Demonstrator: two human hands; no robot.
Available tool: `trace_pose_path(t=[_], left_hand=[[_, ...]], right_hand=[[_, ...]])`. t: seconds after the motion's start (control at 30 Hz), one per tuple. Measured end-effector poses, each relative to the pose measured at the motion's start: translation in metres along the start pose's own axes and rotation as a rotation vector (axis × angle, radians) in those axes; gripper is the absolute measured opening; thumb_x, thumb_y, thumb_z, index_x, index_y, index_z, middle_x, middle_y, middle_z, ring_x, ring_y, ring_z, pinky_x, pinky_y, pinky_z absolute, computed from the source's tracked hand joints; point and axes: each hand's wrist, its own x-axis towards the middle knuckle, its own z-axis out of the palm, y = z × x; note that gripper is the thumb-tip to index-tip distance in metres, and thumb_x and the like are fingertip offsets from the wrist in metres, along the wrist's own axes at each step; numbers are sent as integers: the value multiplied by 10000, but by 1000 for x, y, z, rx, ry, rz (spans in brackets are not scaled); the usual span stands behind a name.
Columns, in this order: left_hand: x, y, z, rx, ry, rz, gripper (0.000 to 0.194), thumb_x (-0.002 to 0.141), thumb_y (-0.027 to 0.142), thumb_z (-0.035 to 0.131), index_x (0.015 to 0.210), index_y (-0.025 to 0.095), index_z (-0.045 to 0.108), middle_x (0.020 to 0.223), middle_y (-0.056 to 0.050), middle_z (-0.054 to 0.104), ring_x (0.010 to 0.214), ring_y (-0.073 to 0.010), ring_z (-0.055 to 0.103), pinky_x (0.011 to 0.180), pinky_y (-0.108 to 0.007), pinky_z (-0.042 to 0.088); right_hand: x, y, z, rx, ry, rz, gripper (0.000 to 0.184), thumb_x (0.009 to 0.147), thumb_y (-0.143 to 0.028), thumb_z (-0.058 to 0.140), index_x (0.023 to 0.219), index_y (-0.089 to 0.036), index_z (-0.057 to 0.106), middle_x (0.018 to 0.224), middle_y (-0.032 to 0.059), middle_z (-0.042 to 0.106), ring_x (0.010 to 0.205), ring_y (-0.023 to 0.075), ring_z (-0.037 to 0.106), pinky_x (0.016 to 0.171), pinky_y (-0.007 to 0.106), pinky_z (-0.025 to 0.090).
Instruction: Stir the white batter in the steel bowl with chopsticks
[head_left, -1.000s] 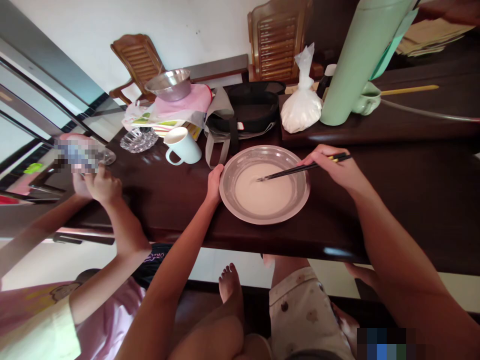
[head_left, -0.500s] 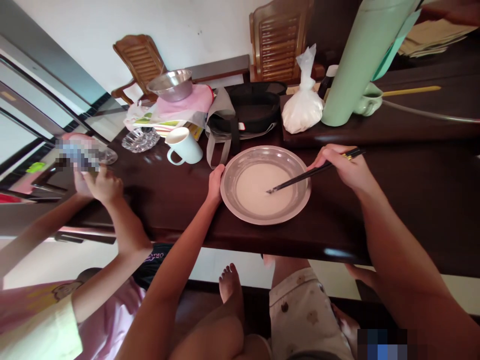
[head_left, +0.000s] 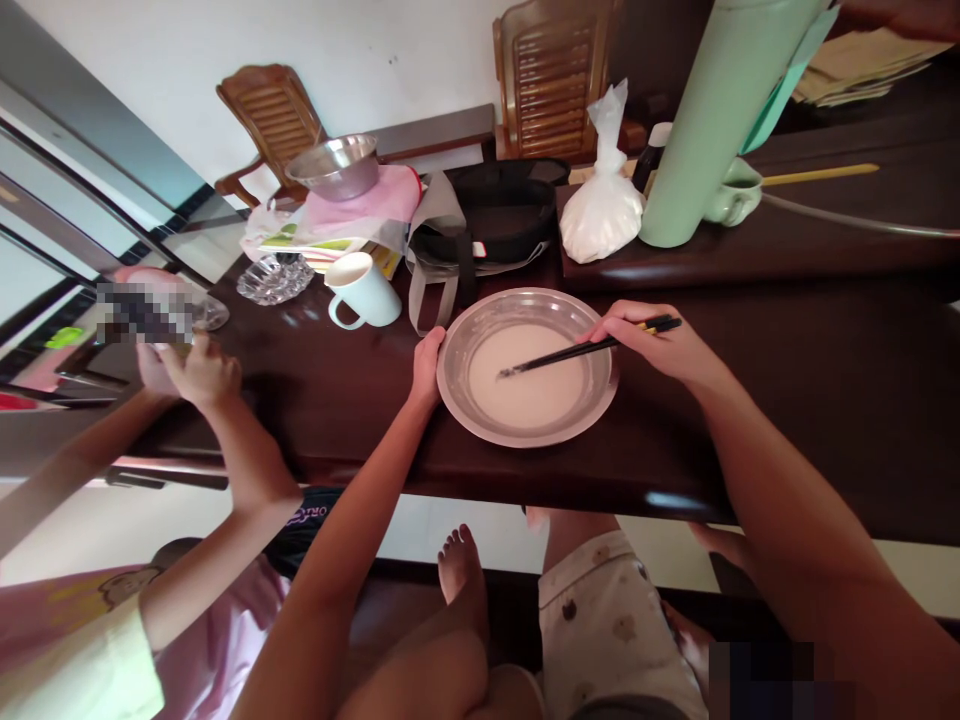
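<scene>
A wide metal bowl (head_left: 528,432) stands on the dark wooden table, with a pale, milky liquid (head_left: 540,395) in it. My left hand (head_left: 427,365) grips the bowl's left rim, its fingers partly hidden behind the edge. Above the bowl's right rim, my right hand (head_left: 649,340) is closed around a pair of black chopsticks (head_left: 559,355). Their tips, coated with something whitish, reach into the liquid left of its middle.
Behind the bowl stand a white mug (head_left: 365,292), a grey-black bag (head_left: 480,230), a tied bag of white powder (head_left: 602,218) and a tall green flask (head_left: 727,120). Further left are a glass dish (head_left: 275,280) and another person's hands (head_left: 195,370) holding a blurred object.
My right hand has moved left toward the bowl, carrying the chopsticks, whose tips have shifted left through the liquid. My left hand keeps its hold on the rim.
</scene>
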Motion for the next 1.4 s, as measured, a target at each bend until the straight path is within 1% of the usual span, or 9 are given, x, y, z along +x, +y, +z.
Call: trace_pose_path(t=[0.17,0.37,0.53,0.6,0.73,0.9,1.1,1.27,1.4], left_hand=[[0,1,1,9,-7,6,386,847,267,540,519,199,349,544,42,324,532,-99,289,517,-221,319],[1,0,1,-18,1,-21,367,862,255,517,530,198,372,549,38,346,535,-100,298,515,-222,322],[-1,4,2,4,13,-21,384,852,237,530,514,199,352,543,42,323,526,-101,290,525,-229,324],[-2,4,2,6,9,-23,382,851,241,535,515,199,357,547,42,328,529,-102,295,531,-230,328],[-1,4,2,19,4,3,376,857,254,523,524,200,359,549,37,338,545,-106,295,535,-228,330],[-1,4,2,28,-9,18,375,856,233,502,517,200,344,536,38,326,544,-106,282,527,-229,321],[0,4,2,33,0,15,377,847,245,519,512,198,353,538,39,332,546,-105,293,543,-231,328],[0,3,2,18,-4,5,374,861,228,498,520,199,347,545,40,324,546,-103,284,539,-227,322],[-1,4,1,27,-6,5,370,864,229,499,525,197,353,555,41,330,551,-101,290,546,-216,329]], right_hand=[[0,3,-8,48,219,-30,316,893,-444,601,674,-242,705,679,14,722,714,195,696,756,356,525],[1,3,1,-10,-6,-10,213,897,-378,611,765,-253,722,849,16,766,842,192,707,786,332,524],[2,8,-7,60,223,-19,303,892,-412,611,659,-238,698,670,9,719,689,183,692,746,344,522],[2,7,-6,95,187,-16,331,893,-438,601,643,-242,692,641,10,707,664,184,683,727,348,519],[2,3,0,-2,17,14,260,884,-449,611,742,-260,719,819,17,762,817,205,703,779,353,527],[3,10,-10,14,231,-15,300,889,-432,614,672,-248,705,701,12,734,724,198,681,771,362,508],[2,6,-1,23,-16,6,247,907,-408,597,759,-257,724,833,11,764,845,202,708,782,342,516],[2,9,-7,54,206,-21,299,888,-434,616,676,-242,702,702,9,731,725,196,699,767,360,523],[2,8,-4,50,76,-19,309,908,-434,585,703,-242,715,741,18,741,757,199,700,761,354,527]])
